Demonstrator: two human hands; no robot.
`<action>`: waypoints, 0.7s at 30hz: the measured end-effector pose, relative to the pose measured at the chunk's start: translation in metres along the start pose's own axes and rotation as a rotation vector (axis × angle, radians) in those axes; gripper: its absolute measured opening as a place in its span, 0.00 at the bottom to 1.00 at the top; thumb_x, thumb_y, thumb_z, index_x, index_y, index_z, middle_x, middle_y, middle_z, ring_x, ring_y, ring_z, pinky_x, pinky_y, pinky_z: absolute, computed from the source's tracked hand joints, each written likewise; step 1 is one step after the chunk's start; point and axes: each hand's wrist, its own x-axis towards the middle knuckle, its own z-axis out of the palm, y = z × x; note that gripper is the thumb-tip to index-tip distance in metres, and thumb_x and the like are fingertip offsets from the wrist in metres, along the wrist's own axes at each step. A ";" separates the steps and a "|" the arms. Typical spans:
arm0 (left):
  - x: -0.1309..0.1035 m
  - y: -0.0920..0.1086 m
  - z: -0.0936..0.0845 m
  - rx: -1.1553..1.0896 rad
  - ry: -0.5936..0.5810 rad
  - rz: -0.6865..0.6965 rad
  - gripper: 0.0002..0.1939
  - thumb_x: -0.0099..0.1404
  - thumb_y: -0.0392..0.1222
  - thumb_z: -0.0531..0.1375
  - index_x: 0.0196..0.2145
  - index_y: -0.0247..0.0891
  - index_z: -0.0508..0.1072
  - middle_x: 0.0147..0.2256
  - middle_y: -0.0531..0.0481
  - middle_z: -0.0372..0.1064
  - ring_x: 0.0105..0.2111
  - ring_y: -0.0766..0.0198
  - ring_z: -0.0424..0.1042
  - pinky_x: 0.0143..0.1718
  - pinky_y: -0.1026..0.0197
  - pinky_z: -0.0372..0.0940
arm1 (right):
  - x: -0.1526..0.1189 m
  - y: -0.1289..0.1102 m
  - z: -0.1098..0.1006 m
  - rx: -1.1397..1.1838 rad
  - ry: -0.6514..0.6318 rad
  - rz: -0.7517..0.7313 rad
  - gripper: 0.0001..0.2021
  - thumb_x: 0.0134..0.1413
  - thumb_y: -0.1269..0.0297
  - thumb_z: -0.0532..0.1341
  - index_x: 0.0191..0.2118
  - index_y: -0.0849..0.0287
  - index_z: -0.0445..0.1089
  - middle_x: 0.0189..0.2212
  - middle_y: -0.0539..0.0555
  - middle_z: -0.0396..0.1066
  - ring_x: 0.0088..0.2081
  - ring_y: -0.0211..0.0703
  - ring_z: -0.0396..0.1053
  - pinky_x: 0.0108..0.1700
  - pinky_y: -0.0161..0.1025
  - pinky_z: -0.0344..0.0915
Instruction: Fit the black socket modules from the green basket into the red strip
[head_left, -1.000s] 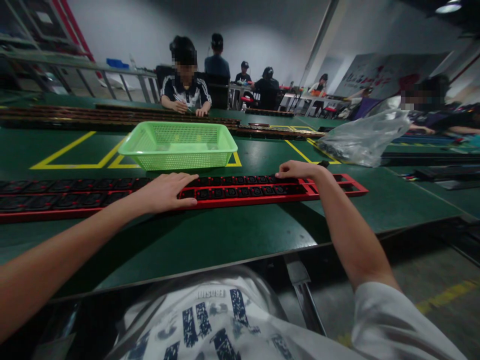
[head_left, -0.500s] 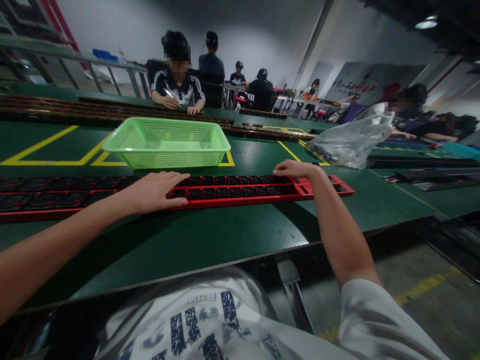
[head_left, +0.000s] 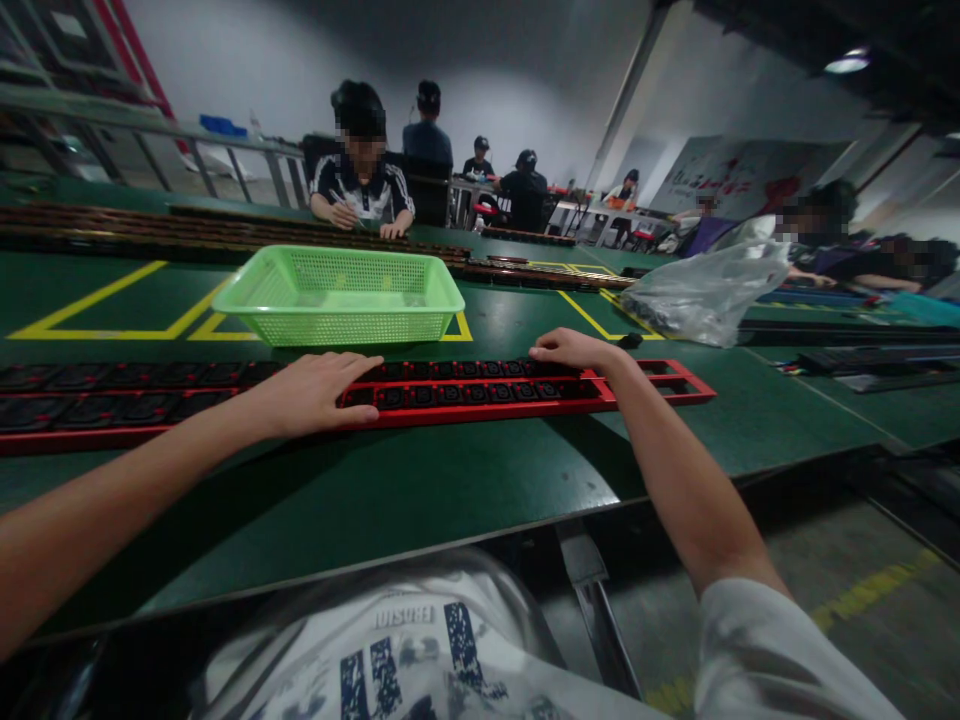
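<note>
A long red frame (head_left: 442, 413) lies across the green table, fitted with two rows of black socket-like modules (head_left: 446, 394). My left hand (head_left: 311, 392) rests across it near the middle, fingers stretched toward the far row and thumb apart along the near side. Farther right, my right hand (head_left: 570, 348) is bent down over the far row, its fingers closed together at the last modules. Whatever those fingertips may hold is hidden. Beyond my right hand, the frame's end (head_left: 686, 385) has open slots.
A green plastic basket (head_left: 349, 325) stands behind the frame. A clear plastic bag (head_left: 705, 295) with dark contents lies back right, and dark strips (head_left: 855, 335) lie at the right. Long brownish bars (head_left: 225, 228) run along the far side, where a person (head_left: 364, 185) sits.
My right hand has moved slightly left along the far row, uncovering more of the frame's right end. My left hand stays in place on the frame. The whole view has shifted a little.
</note>
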 end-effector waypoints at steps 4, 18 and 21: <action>0.000 0.002 -0.001 0.000 -0.005 -0.007 0.52 0.72 0.73 0.50 0.79 0.32 0.58 0.75 0.31 0.61 0.71 0.37 0.66 0.71 0.40 0.61 | 0.008 -0.007 0.009 0.012 0.011 -0.035 0.28 0.52 0.30 0.61 0.29 0.55 0.69 0.28 0.51 0.67 0.32 0.44 0.63 0.36 0.43 0.55; -0.001 0.004 0.000 -0.001 0.010 -0.011 0.50 0.73 0.71 0.52 0.78 0.32 0.59 0.74 0.32 0.63 0.72 0.38 0.66 0.72 0.41 0.60 | 0.016 -0.038 0.028 0.072 0.048 -0.183 0.21 0.63 0.44 0.62 0.39 0.59 0.79 0.38 0.57 0.80 0.39 0.50 0.74 0.44 0.43 0.64; -0.001 0.003 0.001 0.002 0.009 -0.014 0.49 0.74 0.70 0.52 0.78 0.33 0.59 0.75 0.33 0.62 0.72 0.39 0.65 0.72 0.41 0.60 | 0.016 -0.039 0.029 0.053 0.053 -0.179 0.19 0.65 0.46 0.62 0.38 0.59 0.79 0.37 0.58 0.80 0.39 0.50 0.74 0.43 0.43 0.65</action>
